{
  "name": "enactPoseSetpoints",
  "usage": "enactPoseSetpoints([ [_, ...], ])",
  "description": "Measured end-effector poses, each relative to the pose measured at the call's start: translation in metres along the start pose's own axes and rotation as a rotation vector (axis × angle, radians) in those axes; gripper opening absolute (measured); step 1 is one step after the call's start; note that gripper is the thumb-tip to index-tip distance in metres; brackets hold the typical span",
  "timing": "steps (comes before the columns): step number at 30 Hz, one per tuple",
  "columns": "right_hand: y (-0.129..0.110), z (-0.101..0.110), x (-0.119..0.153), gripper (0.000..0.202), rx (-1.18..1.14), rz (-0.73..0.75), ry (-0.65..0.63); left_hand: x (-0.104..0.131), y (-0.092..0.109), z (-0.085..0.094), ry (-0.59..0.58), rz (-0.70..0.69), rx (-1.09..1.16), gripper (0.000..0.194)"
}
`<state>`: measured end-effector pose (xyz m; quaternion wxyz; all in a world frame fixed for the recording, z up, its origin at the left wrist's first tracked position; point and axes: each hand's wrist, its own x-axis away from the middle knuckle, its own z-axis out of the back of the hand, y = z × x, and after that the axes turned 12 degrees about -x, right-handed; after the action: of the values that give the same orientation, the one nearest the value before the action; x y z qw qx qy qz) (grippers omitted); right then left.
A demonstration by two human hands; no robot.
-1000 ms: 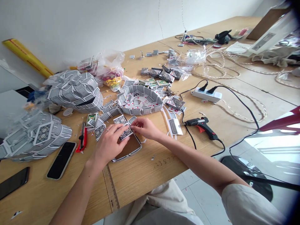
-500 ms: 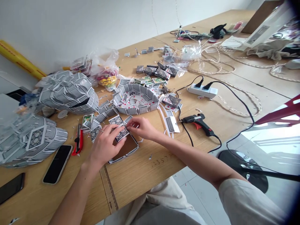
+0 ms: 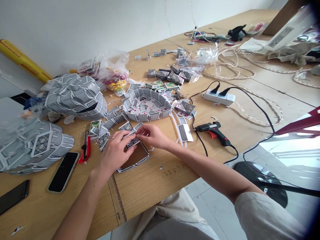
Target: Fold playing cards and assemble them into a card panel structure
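Note:
A small structure of folded playing cards [image 3: 136, 160] lies near the table's front edge, with bare tabletop showing inside its frame. Over its left side my left hand [image 3: 116, 150] is bent, thumb and fingers pressed on a patterned card piece [image 3: 132, 141]. My right hand [image 3: 151, 136] meets it at the upper corner, thumb and fingertips pinched together; whatever they grip is too small to name. Behind both hands stands a larger ring of folded cards [image 3: 147, 116] with loose cards inside.
A glue gun [image 3: 212, 130] and a power strip [image 3: 218, 97] with cords lie right. Left are a red cutter [image 3: 86, 148], two phones [image 3: 63, 171] and two big card-built forms [image 3: 75, 95]. Card boxes [image 3: 175, 78] and a plastic bag of yellow bits [image 3: 117, 85] sit behind.
The whole view has shifted slightly. Both hands stay at the card structure, with my left fingers a little lower and more bent over the patterned piece.

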<state>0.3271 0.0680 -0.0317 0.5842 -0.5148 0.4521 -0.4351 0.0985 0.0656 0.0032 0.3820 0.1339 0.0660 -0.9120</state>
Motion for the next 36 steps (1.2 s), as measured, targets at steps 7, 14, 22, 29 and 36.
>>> enactPoseSetpoints([
  [7, 0.005, 0.001, -0.003, 0.009, -0.072, -0.054, -0.017, 0.006, 0.001, 0.023, 0.058, 0.022, 0.011, 0.041],
  [14, 0.005, -0.001, -0.001, 0.015, -0.112, -0.011, -0.027, 0.052, -0.031, 0.051, 0.332, 0.273, 0.046, 0.017],
  [22, -0.018, -0.001, 0.005, 0.023, 0.043, 0.106, -0.105, 0.098, -0.029, 0.025, 0.254, 0.421, 0.147, 0.035],
  [29, -0.044, 0.001, 0.045, 0.043, 0.472, 0.318, -0.329, 0.104, -0.013, 0.005, 0.165, 0.54, 0.294, 0.056],
  [36, -0.024, -0.011, 0.067, 0.022, 0.592, 0.43, -0.272, 0.101, -0.007, 0.007, 0.12, 0.548, 0.347, 0.051],
])
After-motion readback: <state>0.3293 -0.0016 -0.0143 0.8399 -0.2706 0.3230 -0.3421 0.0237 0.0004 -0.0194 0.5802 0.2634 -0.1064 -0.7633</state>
